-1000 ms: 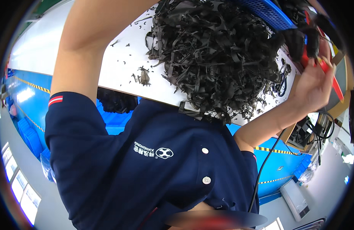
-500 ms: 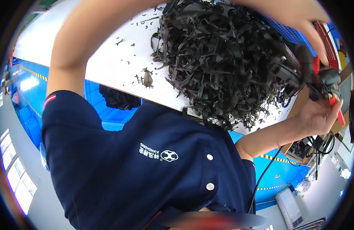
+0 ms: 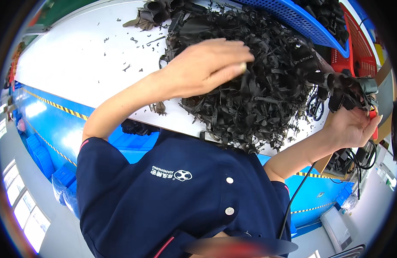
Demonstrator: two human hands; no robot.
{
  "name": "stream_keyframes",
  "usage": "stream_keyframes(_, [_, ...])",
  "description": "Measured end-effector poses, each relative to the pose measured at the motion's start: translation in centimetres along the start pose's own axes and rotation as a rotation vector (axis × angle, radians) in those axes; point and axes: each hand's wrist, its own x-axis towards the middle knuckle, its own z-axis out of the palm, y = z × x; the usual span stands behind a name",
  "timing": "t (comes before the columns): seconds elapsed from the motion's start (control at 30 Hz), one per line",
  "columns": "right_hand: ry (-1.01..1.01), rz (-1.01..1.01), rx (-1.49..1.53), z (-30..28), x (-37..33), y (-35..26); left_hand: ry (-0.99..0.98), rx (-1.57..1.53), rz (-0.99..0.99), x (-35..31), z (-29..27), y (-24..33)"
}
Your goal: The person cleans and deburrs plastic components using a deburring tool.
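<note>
My left hand (image 3: 207, 66) hovers over a big heap of thin black scraps (image 3: 250, 101), fingers stretched out, slightly blurred, with nothing visible in them. At the right, my right hand (image 3: 352, 128) is closed around a red-handled tool (image 3: 374, 117), whose working end I cannot make out. Several black tubular moulded parts (image 3: 342, 88) crowd against its fingers at the heap's right edge; whether the hand grips them too is hidden. A grey-green piece (image 3: 368, 85) shows just above the fingers.
The heap lies on a white table (image 3: 74, 60) scattered with small black bits. Behind it stands a blue perforated basket (image 3: 306, 23), with a red basket (image 3: 359, 47) holding black parts beside it. More black parts (image 3: 153, 13) lie at the far edge. A black cable (image 3: 295, 200) hangs by my right arm.
My left hand has come back from the black parts near the baskets, moving left and nearer over the heap. My right hand stays at the right with the red-handled tool.
</note>
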Motion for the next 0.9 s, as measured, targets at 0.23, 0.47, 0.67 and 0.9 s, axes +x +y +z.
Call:
stream_keyframes(0.23, [-0.151,0.099,0.094,-0.3,0.5,0.2,0.042,0.385,0.210,4.2,3.9,2.7])
stream_keyframes(0.47, [-0.301,0.276,0.282,-0.4,0.1,-0.6,-0.116,0.328,0.187,4.4,4.8,1.5])
stream_keyframes(0.67, [-0.261,0.210,0.382,1.6,-0.7,-0.1,0.367,-0.423,0.034,6.0,-2.0,3.1])
stream_keyframes(0.9, [-0.453,0.368,0.605,2.6,-1.5,-0.1,0.285,-0.110,0.264,7.7,-1.7,6.4])
